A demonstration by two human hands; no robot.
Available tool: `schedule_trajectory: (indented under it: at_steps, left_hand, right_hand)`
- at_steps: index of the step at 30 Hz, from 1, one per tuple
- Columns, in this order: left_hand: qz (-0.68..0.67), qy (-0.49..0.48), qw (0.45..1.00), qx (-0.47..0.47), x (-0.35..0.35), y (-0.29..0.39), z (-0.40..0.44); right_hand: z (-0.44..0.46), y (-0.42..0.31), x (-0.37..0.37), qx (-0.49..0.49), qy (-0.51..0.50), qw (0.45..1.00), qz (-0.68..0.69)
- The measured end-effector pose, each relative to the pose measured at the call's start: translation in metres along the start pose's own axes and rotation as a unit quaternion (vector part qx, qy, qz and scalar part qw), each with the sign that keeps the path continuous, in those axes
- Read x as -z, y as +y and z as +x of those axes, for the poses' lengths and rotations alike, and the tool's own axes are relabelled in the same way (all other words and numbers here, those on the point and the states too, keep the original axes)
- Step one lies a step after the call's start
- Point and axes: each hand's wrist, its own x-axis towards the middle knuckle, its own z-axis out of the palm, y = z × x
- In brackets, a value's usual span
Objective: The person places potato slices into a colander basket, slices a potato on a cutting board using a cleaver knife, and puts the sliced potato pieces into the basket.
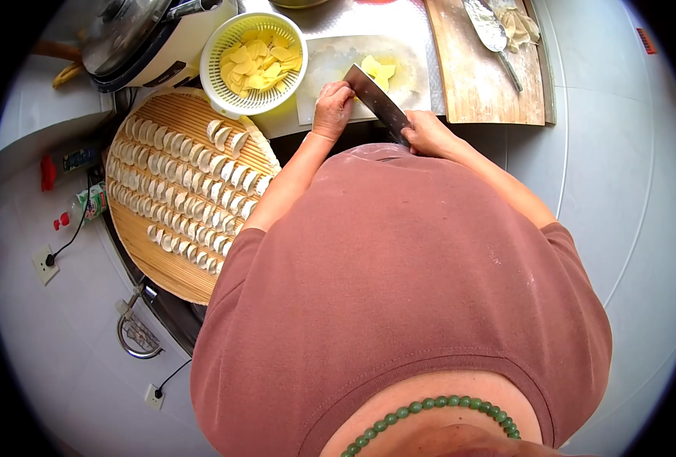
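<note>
My right hand is closed round the handle of a broad dark cleaver. The blade slants up and left over a white cutting board. A few pale yellow slices lie on the board, just beyond the blade. At the board's left side, my left hand has its fingers curled near the upper end of the blade; whatever they hold, if anything, is too small to make out. Many similar slices fill a white and green strainer basket left of the board.
A round woven tray with rows of dumplings is at the left. Behind it stands a large lidded cooker. A floured wooden board at the right bears a metal scoop and a crumpled cloth.
</note>
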Motion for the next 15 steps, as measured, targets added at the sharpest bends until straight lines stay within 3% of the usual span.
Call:
schedule_trajectory:
  at_steps: [3, 15]
  left_hand:
    - [-0.005, -0.002, 1.000, 0.012, 0.000, 0.001, -0.001]
    - [-0.014, 0.008, 1.000, 0.000, 0.000, -0.001, -0.001]
  right_hand:
    - [0.017, 0.011, -0.012, 0.048, 0.018, 0.997, -0.055]
    - [-0.006, -0.008, 0.001, 0.004, 0.013, 1.000, 0.023]
